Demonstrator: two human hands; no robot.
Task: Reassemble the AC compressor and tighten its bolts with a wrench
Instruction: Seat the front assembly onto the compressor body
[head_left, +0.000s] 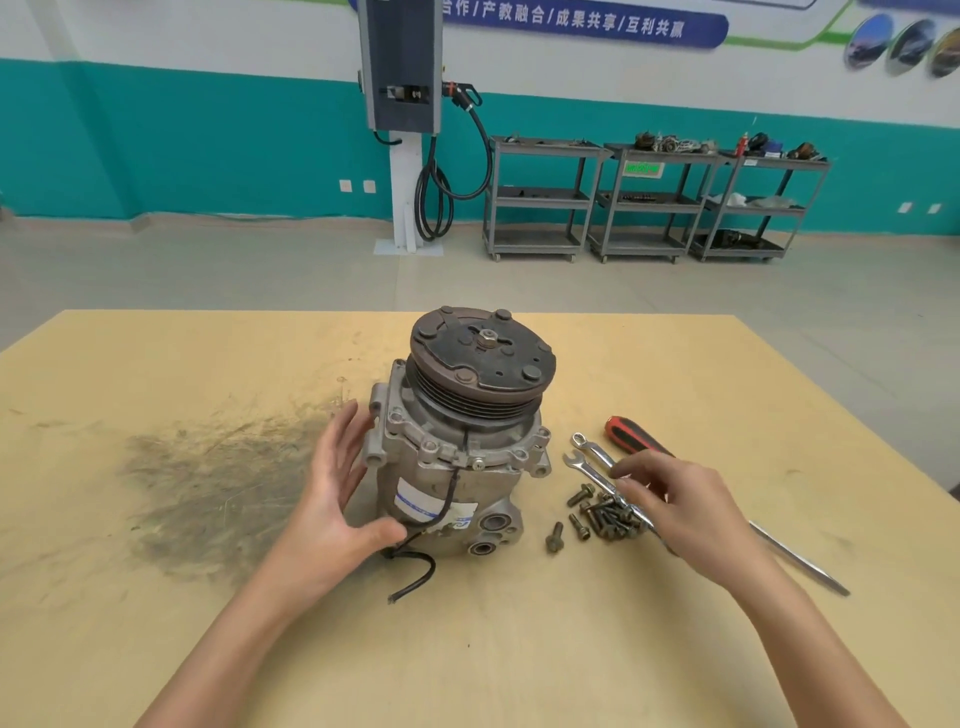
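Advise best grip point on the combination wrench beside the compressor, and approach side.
Probably the mid-shank of the combination wrench, pinched from above by the right hand. It lies flat on the table, heads toward the compressor; its near end sits against the bolts, so the bare shank looks easiest.

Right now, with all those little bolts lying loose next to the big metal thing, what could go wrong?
The bolts lie loose in a heap under the right hand reaching for the wrench; a nudge might roll some away. The compressor stands on end, steadied only by the open left hand, so wrench force could tip it. Its black cable trails on the table and might snag a wrist.
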